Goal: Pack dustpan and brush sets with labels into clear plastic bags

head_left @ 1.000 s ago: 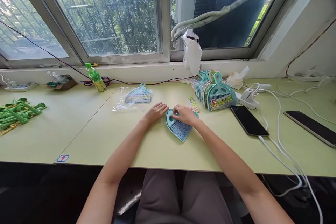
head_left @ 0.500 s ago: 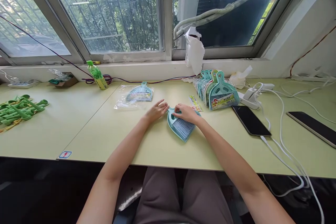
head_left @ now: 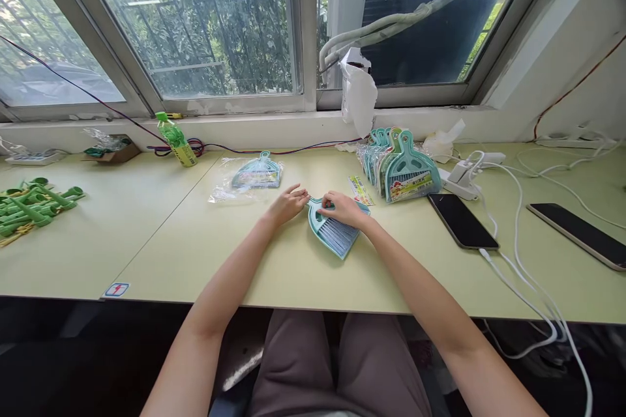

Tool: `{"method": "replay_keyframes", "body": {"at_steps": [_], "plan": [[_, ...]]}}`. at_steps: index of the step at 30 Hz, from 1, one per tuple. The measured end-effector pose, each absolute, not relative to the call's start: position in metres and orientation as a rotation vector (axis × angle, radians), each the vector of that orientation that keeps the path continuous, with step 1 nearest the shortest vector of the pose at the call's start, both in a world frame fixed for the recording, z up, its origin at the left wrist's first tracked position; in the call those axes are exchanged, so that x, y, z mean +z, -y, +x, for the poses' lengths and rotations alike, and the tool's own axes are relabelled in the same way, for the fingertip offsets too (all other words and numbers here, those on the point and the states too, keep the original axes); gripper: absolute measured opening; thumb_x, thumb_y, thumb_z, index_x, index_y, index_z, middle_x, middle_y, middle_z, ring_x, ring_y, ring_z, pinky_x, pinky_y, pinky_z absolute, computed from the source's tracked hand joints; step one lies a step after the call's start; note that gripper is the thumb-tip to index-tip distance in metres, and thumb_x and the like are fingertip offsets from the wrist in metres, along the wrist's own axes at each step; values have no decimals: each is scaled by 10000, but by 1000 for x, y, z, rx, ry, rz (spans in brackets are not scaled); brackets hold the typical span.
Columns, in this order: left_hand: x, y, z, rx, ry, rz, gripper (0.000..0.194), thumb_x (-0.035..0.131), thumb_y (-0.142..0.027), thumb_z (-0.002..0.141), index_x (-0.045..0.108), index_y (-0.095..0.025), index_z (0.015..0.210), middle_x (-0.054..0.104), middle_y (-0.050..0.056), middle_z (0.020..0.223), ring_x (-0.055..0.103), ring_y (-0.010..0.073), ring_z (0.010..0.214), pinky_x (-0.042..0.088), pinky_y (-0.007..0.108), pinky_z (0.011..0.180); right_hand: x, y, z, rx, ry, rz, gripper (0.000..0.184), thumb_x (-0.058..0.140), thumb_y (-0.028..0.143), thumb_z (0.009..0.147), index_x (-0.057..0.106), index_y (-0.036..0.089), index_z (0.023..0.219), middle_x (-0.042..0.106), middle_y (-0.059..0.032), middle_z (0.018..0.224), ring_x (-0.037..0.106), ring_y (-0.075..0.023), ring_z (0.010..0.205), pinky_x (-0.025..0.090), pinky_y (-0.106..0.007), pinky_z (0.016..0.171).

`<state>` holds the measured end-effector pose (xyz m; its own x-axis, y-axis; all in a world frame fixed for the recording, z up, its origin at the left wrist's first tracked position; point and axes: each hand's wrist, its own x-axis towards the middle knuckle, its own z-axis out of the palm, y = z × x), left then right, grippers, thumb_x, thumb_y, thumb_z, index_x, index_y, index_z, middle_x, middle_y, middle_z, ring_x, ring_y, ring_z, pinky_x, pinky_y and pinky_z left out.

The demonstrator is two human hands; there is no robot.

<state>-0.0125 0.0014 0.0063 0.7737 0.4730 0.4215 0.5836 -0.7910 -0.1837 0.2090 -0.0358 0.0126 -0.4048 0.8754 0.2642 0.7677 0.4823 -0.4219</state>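
In front of me a light-blue dustpan (head_left: 320,229) lies tilted on the table, with a matching hand brush (head_left: 338,234) nested in it, its bluish-grey bristles toward me. My right hand (head_left: 341,208) is closed over the brush's upper part, thumb and fingers pinching it. At the dustpan's handle end, my left hand (head_left: 288,204) grips the tip with its fingers; part of that grip is hidden. Just behind my right hand lies a yellow printed label card (head_left: 360,189). A bagged dustpan set (head_left: 257,172) rests beyond my left hand on clear plastic.
Several packed dustpan sets (head_left: 408,172) stand in a row at back right. Beside them are a power strip (head_left: 460,184), two phones (head_left: 462,220) and white cables. Green plastic parts (head_left: 36,205) are heaped far left; a green bottle (head_left: 177,140) stands by the window.
The whole view shifts slightly as the head camera moves. Both hands stay at the dustpan and brush, almost in the same pose.
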Motion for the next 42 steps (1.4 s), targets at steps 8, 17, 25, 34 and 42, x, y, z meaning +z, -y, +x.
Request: {"method": "replay_keyframes", "body": {"at_steps": [8, 17, 25, 34, 42], "plan": [[6, 2, -9, -1076, 1276, -2598, 425, 633, -256, 804, 582, -231, 1226, 586, 105, 1298, 508, 279, 1232, 282, 462, 1106, 11, 39, 201, 178, 2152, -1443, 185, 639, 384, 817, 606, 205, 781, 611, -18, 859, 560, -165, 840, 355, -254, 633], [13, 11, 13, -1912, 2049, -3441, 560, 458, -636, 817, 667, -162, 1028, 689, 93, 830, 649, 228, 802, 479, 313, 729, 17, 44, 193, -100, 1809, -1472, 238, 525, 410, 900, 579, 206, 791, 604, -50, 844, 539, -208, 875, 372, -292, 696], [4, 9, 20, -2506, 2275, -2805, 313, 746, -342, 616, 674, -157, 857, 677, 26, 777, 628, 181, 718, 476, 281, 696, 16, 30, 219, -221, 1528, -1626, 201, 440, 281, 923, 617, 205, 978, 625, -82, 1068, 510, -242, 1042, 339, -373, 884], [-4, -25, -23, -2888, 2278, -2183, 425, 801, -409, 586, 673, -188, 926, 692, 86, 949, 662, 256, 912, 522, 377, 841, -17, 12, 234, 116, 1955, -1926, 478, 328, 135, 893, 450, 86, 1353, 348, -150, 1496, 246, -250, 1406, 184, -457, 1127], [-5, -21, -16, -2853, 2297, -2033, 391, 821, -295, 589, 658, -186, 927, 685, 92, 971, 665, 235, 912, 539, 376, 848, -19, 14, 229, 203, 1872, -1734, 406, 402, 96, 860, 612, 194, 1193, 595, -117, 1271, 537, -252, 1173, 460, -377, 927]]}}
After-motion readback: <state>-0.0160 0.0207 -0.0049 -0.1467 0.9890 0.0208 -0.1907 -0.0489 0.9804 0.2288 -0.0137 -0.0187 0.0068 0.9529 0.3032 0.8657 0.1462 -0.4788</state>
